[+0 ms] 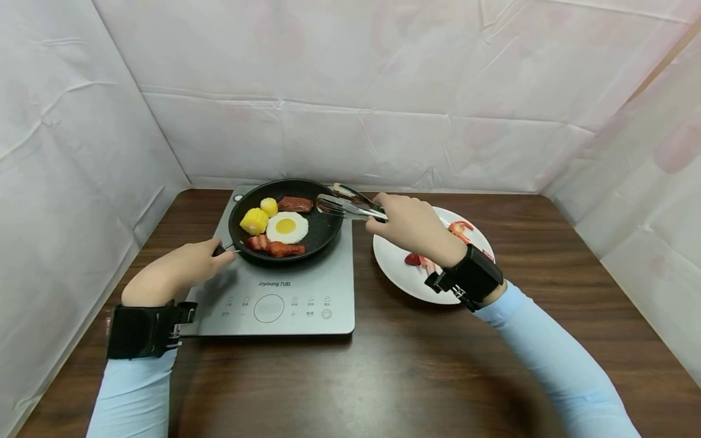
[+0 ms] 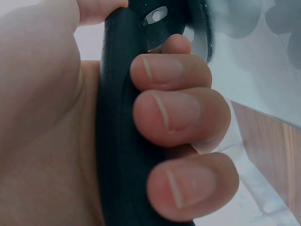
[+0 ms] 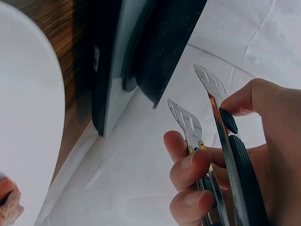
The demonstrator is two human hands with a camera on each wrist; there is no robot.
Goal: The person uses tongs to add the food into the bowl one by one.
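My left hand [image 1: 181,267] grips the black handle [image 2: 120,117] of a frying pan [image 1: 325,234], fingers curled round it. In the pan lie a fried egg [image 1: 287,236], two yellow corn pieces [image 1: 254,221], a browned slab of meat [image 1: 296,204] and reddish meat pieces [image 1: 285,249] near the front. With my right hand [image 1: 416,225] I hold metal tongs [image 1: 350,210] with black grips, thumb on one arm and fingers round the other. Their slotted tips stand apart at the pan's right rim, and the right wrist view shows nothing between them.
Beneath the pan is a silver induction cooktop [image 1: 219,316] with a touch panel. A white plate [image 1: 391,267] stands to its right, partly under my right arm, bearing red-and-white food pieces [image 1: 460,229]. White sheeting [image 1: 350,146] encloses the back and sides of the brown table [image 1: 383,371].
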